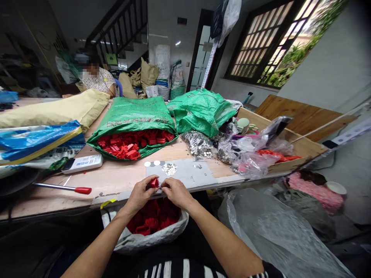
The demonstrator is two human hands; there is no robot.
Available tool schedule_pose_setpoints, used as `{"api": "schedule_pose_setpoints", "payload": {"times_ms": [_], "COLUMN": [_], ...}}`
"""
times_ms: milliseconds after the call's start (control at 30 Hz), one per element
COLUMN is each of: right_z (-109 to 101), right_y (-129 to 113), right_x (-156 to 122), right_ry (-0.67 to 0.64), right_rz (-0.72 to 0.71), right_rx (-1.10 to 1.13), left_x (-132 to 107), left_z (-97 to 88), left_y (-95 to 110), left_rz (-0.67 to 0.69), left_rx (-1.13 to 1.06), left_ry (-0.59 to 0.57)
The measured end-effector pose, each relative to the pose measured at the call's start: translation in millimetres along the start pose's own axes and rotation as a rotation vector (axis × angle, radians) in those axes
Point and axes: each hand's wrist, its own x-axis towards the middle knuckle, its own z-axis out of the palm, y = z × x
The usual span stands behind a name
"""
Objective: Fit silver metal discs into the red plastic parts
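At the table's near edge, my left hand (142,191) is closed around a small red plastic part (154,182). My right hand (175,190) meets it with thumb and fingers pinched at the part's right side; whatever lies in that pinch is too small to make out. Just beyond the hands, a pile of small shiny metal pieces (169,169) lies on a grey sheet (185,175). Below my forearms, a white sack (174,235) stands open with red plastic parts (153,218) inside.
A green sack (136,110) spills red parts (127,146) on the table. Right of it are another green sack (203,110), bagged metal pieces (198,144) and a wooden tray (307,146). A red-handled lever (82,190) and white device (84,163) lie left. Another person (100,81) sits behind.
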Motion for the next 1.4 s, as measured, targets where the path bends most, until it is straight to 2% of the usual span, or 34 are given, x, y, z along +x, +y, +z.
{"api": "schedule_pose_setpoints", "payload": {"times_ms": [233, 400, 500, 667, 733, 833, 1000, 1133, 1400], "right_z": [0.6, -2.9, -6.2, -8.5, -8.7, -9.8, -12.6, -13.0, -13.9], "right_y": [15.3, 15.3, 11.5, -0.5, -4.4, -7.6, -9.4, -10.1, -10.6], "right_x": [-12.5, -19.7, -22.5, -24.8, -25.2, -25.8, -27.8, -29.2, -28.2], "right_ry": [0.087, -0.011, -0.076, -0.11, -0.091, -0.065, -0.071, -0.022, -0.03], "right_rz": [-0.036, -0.007, -0.022, -0.075, -0.087, -0.091, -0.095, -0.076, -0.076], "right_rx": [0.23, 0.355, 0.439, 0.491, 0.499, 0.515, 0.526, 0.504, 0.479], "left_x": [-7.3, -13.0, -16.7, -23.1, -25.6, -28.1, -28.6, -28.4, -28.6], "left_z": [4.9, 8.1, 8.8, 8.1, 8.7, 11.2, 14.7, 15.5, 16.6], "left_y": [-3.6, 9.6, 25.3, 41.0, 42.2, 44.2, 53.5, 56.9, 54.7], "left_rz": [0.01, -0.044, -0.16, -0.385, -0.461, -0.588, -0.736, -0.749, -0.761], "left_rx": [-0.036, -0.177, -0.47, -1.063, -1.197, -1.339, -1.468, -1.502, -1.516], "left_ry": [0.042, 0.111, 0.154, 0.06, 0.05, 0.116, 0.168, 0.17, 0.148]}}
